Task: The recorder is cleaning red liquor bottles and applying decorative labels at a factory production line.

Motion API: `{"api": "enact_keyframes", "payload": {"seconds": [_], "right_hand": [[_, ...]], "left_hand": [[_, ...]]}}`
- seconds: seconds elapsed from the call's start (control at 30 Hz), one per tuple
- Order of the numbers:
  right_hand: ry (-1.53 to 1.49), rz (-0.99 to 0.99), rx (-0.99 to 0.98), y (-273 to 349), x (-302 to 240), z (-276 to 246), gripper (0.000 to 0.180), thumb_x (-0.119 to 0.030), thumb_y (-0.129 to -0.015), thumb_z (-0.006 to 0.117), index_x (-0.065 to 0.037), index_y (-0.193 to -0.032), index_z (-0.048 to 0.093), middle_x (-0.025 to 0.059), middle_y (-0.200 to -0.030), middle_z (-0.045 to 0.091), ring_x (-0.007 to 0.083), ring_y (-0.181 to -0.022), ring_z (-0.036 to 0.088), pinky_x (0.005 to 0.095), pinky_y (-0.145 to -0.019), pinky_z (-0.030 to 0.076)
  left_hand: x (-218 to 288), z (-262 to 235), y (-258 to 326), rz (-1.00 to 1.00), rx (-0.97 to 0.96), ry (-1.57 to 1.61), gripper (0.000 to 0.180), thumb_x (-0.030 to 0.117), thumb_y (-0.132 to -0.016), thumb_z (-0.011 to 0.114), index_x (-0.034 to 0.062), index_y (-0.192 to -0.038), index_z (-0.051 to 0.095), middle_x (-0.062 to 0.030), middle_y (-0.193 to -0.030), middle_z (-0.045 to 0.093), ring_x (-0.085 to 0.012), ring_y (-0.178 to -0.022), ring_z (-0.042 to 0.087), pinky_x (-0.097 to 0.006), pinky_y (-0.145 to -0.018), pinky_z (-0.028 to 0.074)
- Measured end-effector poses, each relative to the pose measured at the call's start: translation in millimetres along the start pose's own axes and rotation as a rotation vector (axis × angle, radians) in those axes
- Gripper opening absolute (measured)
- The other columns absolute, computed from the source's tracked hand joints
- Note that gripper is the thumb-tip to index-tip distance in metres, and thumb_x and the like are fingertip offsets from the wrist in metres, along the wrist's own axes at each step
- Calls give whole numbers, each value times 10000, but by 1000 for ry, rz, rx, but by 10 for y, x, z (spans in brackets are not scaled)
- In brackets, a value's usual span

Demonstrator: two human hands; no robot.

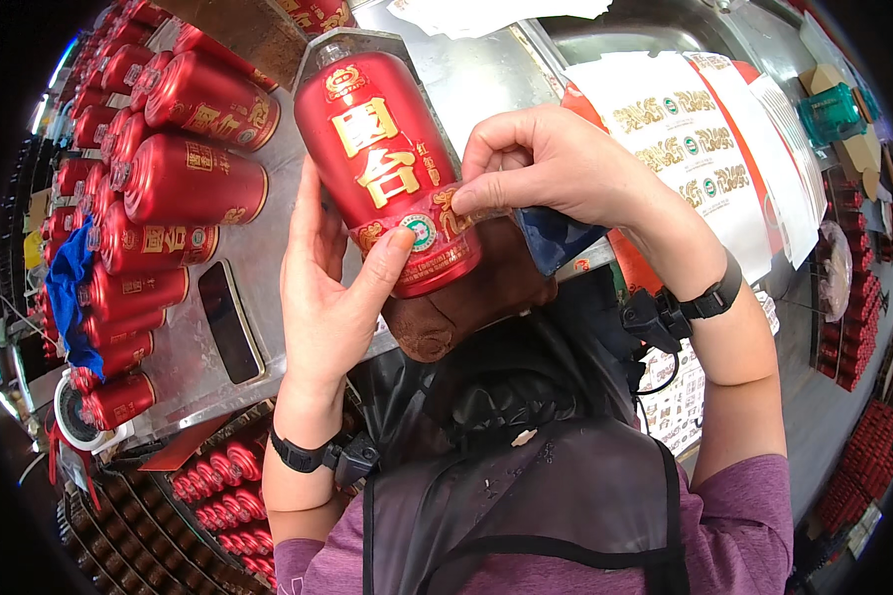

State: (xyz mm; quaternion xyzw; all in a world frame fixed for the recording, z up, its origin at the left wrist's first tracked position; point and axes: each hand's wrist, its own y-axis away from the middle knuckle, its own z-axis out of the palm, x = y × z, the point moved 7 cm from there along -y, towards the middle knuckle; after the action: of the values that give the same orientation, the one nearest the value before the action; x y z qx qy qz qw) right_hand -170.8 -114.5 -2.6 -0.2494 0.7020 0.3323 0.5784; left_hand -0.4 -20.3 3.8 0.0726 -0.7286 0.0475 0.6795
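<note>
A red bottle (318,104) with large gold characters and a clear neck lies tilted in front of me, its neck pointing away. My left hand (327,278) is wrapped round its lower left side, the thumb pressing on the front. Around the lower part of the bottle runs a gold-patterned label (450,220) with a round green-and-white emblem. My right hand (551,164) pinches the right end of this label between thumb and forefinger against the bottle. A grey angular holder (395,45) shows behind the bottle, and a brown pad (511,273) lies under its base.
More red bottles (196,180) lie packed on the left, beside a blue cloth (69,288) and a phone (230,322). Sheets of gold labels (685,149) lie at right. Dark blue material (556,238) sits below my right hand. Crates of red bottles (228,486) stand lower left.
</note>
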Motion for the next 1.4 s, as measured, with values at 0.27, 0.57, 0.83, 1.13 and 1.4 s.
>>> {"api": "enact_keyframes", "payload": {"seconds": [0.27, 0.57, 0.83, 1.13, 1.4], "right_hand": [[61, -6, -21, -8, -66, 14, 149, -144, -866, 768, -21, -858, 684, -29, -739, 641, 22, -706, 566, 199, -626, 442], [34, 23, -29, -23, -47, 25, 152, -142, -866, 769, -20, -852, 679, -28, -730, 636, 23, -694, 565, 199, -616, 440], [2, 1, -13, -27, -33, 16, 242, -249, -836, 797, -29, -829, 696, 2, -731, 657, 62, -698, 567, 233, -643, 454], [22, -15, 89, -34, -6, -42, 130, -151, -865, 769, -41, -882, 701, -99, -665, 515, -6, -604, 400, 190, -548, 317], [-5, -10, 248, 185, -5, 90, 500, -137, -843, 786, -76, -1308, 612, -18, -956, 633, -26, -605, 405, 158, -570, 356]], "left_hand": [[-30, 9, -3, 19, -83, 103, 925, 64, -855, 739, -1, -1563, 147, -173, -1495, 395, -241, -1344, 447, -389, -1131, 350], [-36, 110, 1, -8, -72, 130, 924, 32, -874, 708, 14, -1564, 94, -158, -1444, 430, -233, -1290, 494, -388, -1079, 424], [-14, 135, 4, -12, -115, 181, 929, -3, -880, 678, 28, -1570, 57, -156, -1463, 404, -232, -1309, 473, -393, -1088, 414], [-262, -21, 109, -50, -112, 299, 770, 240, -989, 611, 27, -1570, 153, -141, -1492, 396, -231, -1360, 421, -392, -1130, 351], [-359, 4, 203, -53, -148, 300, 764, 169, -957, 658, 15, -1555, 208, -143, -1497, 406, -232, -1369, 415, -388, -1140, 340]]}}
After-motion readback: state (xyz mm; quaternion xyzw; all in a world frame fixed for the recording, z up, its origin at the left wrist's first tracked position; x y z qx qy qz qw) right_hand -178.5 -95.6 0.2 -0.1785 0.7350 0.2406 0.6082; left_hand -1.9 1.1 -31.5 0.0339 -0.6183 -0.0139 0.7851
